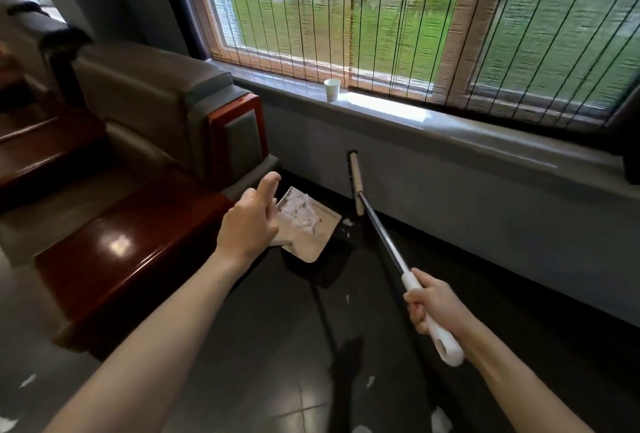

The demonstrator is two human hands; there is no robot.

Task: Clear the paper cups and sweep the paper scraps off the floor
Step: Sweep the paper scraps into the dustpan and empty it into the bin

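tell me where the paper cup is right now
The paper cup stands upright on the windowsill, upper middle of the head view, beyond the armchair.

Dark glossy tiles here, the floor (277,380) running right up to the wall (450,210) under the window. An armchair (156,113) stands on it at the left. Loose paper scraps (347,223) sit just beside the tilted dustpan (311,242), and whether that pan touches the tiles is hard to say. More white bits are dotted about: one mid-floor (348,299), another nearer (370,380), a bigger piece at the bottom edge (441,420), and two far left (27,380). The broom (356,186) has its head down at the foot of the wall. Up on the windowsill (485,134), one paper cup (332,89) stands upright.
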